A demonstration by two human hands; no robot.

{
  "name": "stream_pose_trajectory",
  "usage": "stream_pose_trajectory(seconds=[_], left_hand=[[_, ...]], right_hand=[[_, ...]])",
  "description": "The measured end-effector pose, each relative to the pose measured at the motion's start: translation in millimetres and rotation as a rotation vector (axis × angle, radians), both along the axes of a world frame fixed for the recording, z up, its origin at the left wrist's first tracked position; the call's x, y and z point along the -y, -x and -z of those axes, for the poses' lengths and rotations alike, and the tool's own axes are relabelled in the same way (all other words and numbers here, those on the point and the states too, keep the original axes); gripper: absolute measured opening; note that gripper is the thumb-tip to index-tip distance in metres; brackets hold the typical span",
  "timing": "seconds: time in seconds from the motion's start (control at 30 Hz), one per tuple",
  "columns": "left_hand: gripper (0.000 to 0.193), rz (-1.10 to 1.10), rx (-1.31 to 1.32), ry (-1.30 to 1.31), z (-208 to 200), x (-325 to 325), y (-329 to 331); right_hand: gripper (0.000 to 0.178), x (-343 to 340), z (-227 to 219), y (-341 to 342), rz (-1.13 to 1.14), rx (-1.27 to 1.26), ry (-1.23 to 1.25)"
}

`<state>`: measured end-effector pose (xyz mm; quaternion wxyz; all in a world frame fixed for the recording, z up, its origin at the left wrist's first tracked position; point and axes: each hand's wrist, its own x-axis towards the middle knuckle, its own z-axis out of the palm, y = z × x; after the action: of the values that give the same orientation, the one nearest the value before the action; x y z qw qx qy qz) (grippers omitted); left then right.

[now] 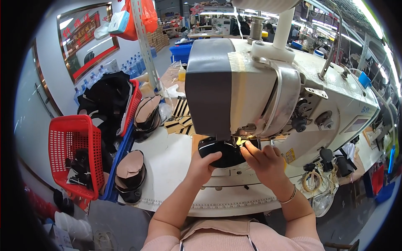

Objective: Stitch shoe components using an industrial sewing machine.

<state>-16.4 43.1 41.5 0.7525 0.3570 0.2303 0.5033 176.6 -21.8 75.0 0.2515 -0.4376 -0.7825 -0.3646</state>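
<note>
A black shoe upper piece (228, 154) lies under the needle area of a large sewing machine (259, 83), lit by the machine's lamp. My left hand (202, 166) grips its near left edge, thumb on top and the other fingers hidden beneath. My right hand (264, 161) is closed at the piece's right side, index finger stretched toward the presser area and the other fingers bent; its thumb is hidden. Beside that fingertip shows a small bright yellowish patch (241, 142), too small to name. The needle itself is hard to make out.
To the left stand bundled pink and black shoe pieces (130, 169), a red basket (98, 167) with black scraps and a blue tray (112, 182). Striped strips (182, 113) lie behind. Tape rolls (312, 182) and black parts sit right of the machine. A ruler (209, 206) lines the table's front edge.
</note>
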Motion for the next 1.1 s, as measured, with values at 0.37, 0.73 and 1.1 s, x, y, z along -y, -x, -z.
stream_pose_trajectory(seconds=[0.37,0.73,1.1], left_hand=[[0.034,-0.074,-0.136,-0.158,4,15,-17],[0.037,-0.153,-0.335,-0.273,-2,9,-22],[0.034,-0.084,-0.369,-0.323,-7,-2,-17]], right_hand=[[0.034,12,-3,25,0.186,0.055,0.056],[0.026,-13,-2,-15,-0.107,-0.760,0.470],[0.026,-3,11,-2,-0.133,-0.895,0.539]])
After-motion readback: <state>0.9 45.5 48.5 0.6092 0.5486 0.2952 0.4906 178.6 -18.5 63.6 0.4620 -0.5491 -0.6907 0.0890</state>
